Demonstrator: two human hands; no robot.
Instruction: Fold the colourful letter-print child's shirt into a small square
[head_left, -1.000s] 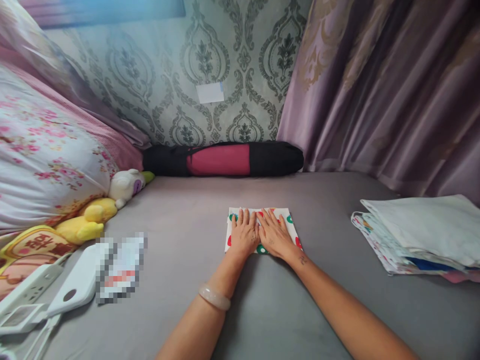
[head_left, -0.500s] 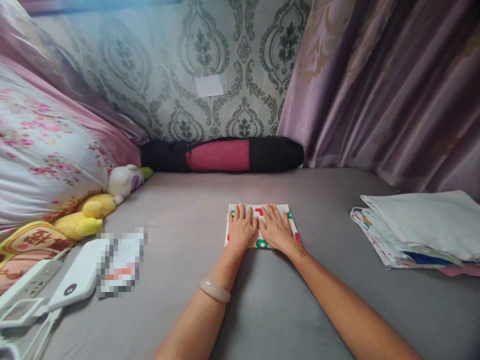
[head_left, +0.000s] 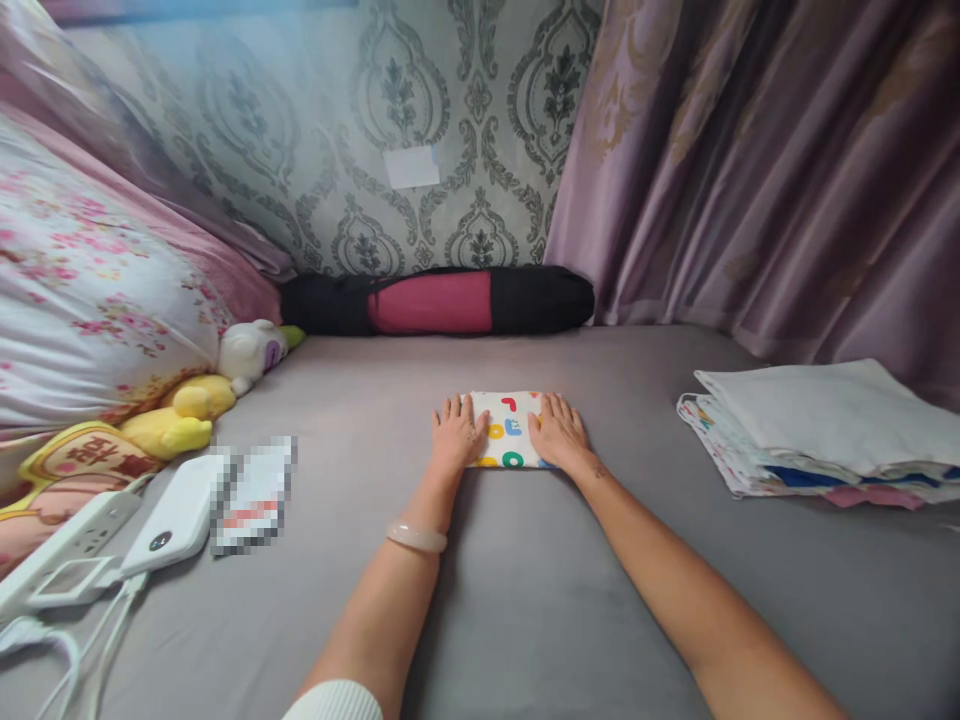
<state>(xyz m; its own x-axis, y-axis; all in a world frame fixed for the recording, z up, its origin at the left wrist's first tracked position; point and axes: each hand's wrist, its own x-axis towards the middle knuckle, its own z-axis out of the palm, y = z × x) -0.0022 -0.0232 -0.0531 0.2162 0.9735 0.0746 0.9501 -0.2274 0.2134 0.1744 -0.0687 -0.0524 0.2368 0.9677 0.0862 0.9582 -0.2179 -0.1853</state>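
A folded white cloth (head_left: 511,432) printed with colourful letters and rings lies flat on the grey bed sheet (head_left: 555,590). On its left edge rests my left hand (head_left: 454,432), palm down with fingers extended, a pale bangle (head_left: 417,537) around that wrist. My right hand (head_left: 561,430) lies palm down over the cloth's right edge, fingers stretched out. The cloth's middle shows between the two thumbs; both side edges are partly hidden by the hands.
To the right is a stack of folded cloths (head_left: 825,415). On the left are a white power bank (head_left: 180,510), a power strip (head_left: 75,545), a blurred packet (head_left: 256,495), plush toys (head_left: 169,428) and a floral pillow (head_left: 105,300). A black and red roll bag (head_left: 431,302) lies against the wall.
My hands have moved apart, from the cloth's middle out to its left and right edges, uncovering its centre. The view has shifted slightly.
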